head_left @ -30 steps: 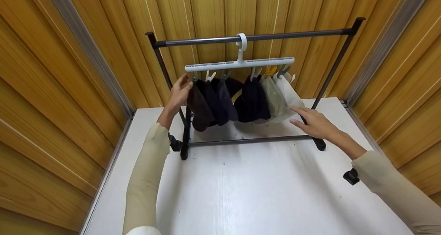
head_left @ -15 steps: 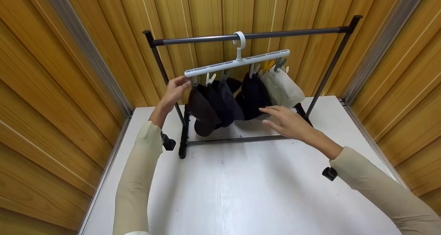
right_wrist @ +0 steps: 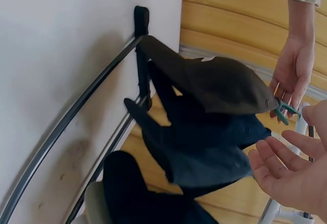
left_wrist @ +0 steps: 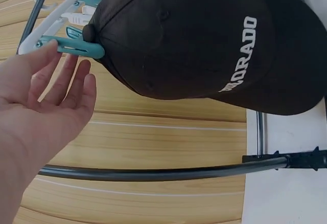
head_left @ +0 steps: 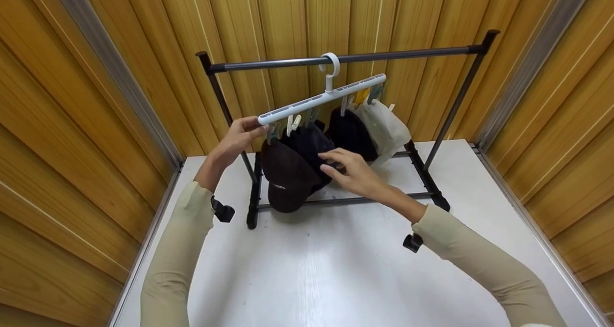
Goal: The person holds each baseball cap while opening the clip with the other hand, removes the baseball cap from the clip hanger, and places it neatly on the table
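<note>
A white clip hanger point(head_left: 297, 108) hangs tilted, its left end lower and nearer. My left hand point(head_left: 234, 139) is at that end, thumb and fingers pinching a teal clothespin point(left_wrist: 76, 46). From this clothespin hangs a dark brown baseball cap point(left_wrist: 173, 45) with white lettering on its front. My right hand point(head_left: 357, 173) has relaxed fingers and holds nothing, close in front of the dark caps. In the right wrist view, its fingertips are beside a navy cap point(right_wrist: 204, 137). Other clothespins hold a black cap point(head_left: 352, 137) and a pale cap point(head_left: 386, 125) farther right.
A dark metal rack point(head_left: 407, 54) carries the hanger's hook on its top bar. Its feet stand on a white surface point(head_left: 307, 269). Wood-look panels point(head_left: 278, 20) enclose the back and both sides. A yellow clothespin point(head_left: 363, 96) shows near the hanger's right end.
My left hand has drawn the hanger's left end nearer and lower, turning the hanger and caps. My right hand has moved left from the pale cap to the darker caps.
</note>
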Action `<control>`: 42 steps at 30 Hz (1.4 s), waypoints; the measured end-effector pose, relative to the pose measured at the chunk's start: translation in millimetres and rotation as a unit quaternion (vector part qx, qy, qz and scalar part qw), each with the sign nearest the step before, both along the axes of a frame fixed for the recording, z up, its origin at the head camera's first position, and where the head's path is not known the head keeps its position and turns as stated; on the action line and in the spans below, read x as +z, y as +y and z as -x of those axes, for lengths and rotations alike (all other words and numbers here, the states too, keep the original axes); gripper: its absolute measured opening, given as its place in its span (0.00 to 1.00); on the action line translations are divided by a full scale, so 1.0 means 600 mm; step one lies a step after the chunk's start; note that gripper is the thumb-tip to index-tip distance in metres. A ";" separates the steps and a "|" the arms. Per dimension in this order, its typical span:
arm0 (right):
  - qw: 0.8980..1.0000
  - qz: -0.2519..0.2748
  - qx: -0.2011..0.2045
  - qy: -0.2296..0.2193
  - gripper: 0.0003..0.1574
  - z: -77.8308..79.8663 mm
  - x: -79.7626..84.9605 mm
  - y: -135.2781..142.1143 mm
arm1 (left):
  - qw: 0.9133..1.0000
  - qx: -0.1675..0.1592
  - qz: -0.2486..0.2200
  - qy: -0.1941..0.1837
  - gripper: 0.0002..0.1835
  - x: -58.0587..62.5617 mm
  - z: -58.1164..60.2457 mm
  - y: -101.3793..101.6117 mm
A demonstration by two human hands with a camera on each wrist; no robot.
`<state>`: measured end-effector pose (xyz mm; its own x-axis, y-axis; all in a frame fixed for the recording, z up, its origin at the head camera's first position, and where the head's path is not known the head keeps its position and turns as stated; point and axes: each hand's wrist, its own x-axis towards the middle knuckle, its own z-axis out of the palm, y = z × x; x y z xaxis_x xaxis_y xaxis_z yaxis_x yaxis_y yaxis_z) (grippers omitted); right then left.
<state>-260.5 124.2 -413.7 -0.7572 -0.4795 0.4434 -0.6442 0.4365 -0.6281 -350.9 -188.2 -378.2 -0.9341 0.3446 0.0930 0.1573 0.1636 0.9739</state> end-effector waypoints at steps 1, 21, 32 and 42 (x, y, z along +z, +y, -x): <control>1.000 0.017 0.005 -0.001 0.22 0.003 0.000 -0.010 | 1.000 -0.006 -0.008 -0.003 0.15 0.000 -0.001 0.000; 0.985 0.131 0.029 -0.110 0.21 0.046 -0.027 -0.129 | 0.996 -0.024 -0.086 -0.005 0.09 0.002 -0.019 0.011; 0.992 0.114 -0.045 0.008 0.24 0.055 -0.031 -0.157 | 0.996 -0.001 -0.092 0.015 0.13 -0.009 -0.022 0.011; 0.994 0.099 -0.042 -0.022 0.22 0.072 -0.036 -0.161 | 0.994 -0.019 -0.102 0.025 0.11 -0.016 -0.032 0.019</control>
